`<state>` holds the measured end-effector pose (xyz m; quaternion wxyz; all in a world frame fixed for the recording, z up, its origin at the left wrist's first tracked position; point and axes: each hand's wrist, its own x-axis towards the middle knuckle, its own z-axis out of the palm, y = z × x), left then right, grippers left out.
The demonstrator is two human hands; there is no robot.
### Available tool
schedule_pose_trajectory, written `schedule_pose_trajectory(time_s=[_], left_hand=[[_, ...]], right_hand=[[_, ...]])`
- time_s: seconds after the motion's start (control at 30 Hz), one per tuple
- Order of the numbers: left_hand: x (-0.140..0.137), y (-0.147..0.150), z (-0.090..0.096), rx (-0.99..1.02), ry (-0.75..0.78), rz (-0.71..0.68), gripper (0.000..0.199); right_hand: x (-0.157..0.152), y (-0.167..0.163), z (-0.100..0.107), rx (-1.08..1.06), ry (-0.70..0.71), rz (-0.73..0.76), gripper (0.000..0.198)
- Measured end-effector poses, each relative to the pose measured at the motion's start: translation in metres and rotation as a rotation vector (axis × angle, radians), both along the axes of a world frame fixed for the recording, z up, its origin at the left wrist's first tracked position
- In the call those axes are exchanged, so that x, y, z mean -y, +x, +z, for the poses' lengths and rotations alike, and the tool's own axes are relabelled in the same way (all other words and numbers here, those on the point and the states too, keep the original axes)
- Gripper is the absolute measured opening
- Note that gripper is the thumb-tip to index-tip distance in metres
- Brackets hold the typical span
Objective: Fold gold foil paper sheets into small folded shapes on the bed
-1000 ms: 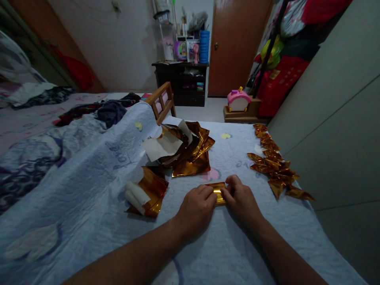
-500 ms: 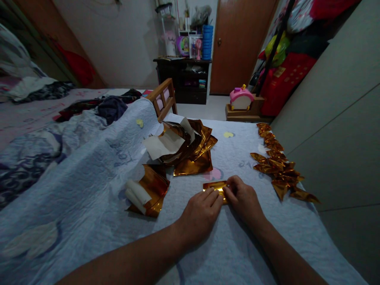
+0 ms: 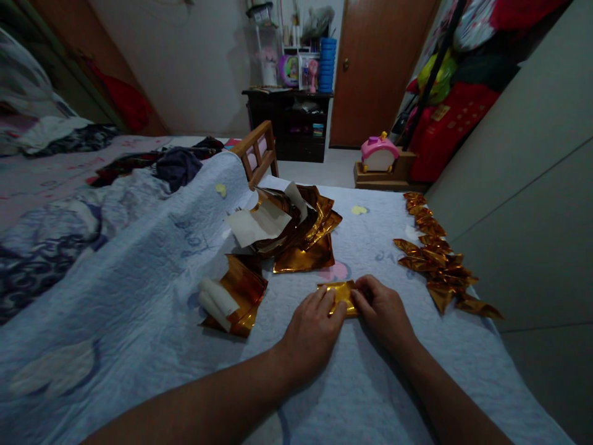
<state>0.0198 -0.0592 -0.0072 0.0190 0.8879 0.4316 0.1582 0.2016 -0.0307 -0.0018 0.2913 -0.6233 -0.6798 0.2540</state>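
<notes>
A folded piece of gold foil paper (image 3: 343,295) lies on the quilted bed cover in front of me. My left hand (image 3: 315,321) rests on its left part, fingers laid flat over the foil and the thumb apart from them at the near edge. At the right end my right hand (image 3: 382,307) pinches the paper's edge between thumb and fingers. Beyond my hands is a fanned stack of gold foil sheets (image 3: 303,254), some with pale backs turned up. Another few curled foil sheets (image 3: 243,293) lie left of my left hand.
Several folded gold foil pieces (image 3: 438,259) lie in a row along the right edge of the blue quilt (image 3: 370,395). A wooden bed rail (image 3: 259,151) stands at the far end. Bunched bedding and clothes (image 3: 176,167) are on the left, a pale cabinet (image 3: 532,247) on the right.
My left fingers have spread a little, with the thumb now apart from them, uncovering more of the foil. My right hand keeps its pinch at the right end. The view has shifted slightly.
</notes>
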Motion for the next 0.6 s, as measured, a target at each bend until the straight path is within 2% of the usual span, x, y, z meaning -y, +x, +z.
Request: schedule_pose_trajectory(time_s=[0.17, 0.6], left_hand=[[0.0003, 0.0001, 0.0040, -0.038, -0.022, 0.023, 0.027], [-0.0012, -0.0020, -0.0009, -0.038, 0.022, 0.020, 0.030]], right_hand=[[0.0003, 0.0012, 0.0028, -0.034, 0.004, 0.025, 0.016], [-0.0001, -0.0011, 0.0004, 0.030, -0.011, -0.009, 0.013]])
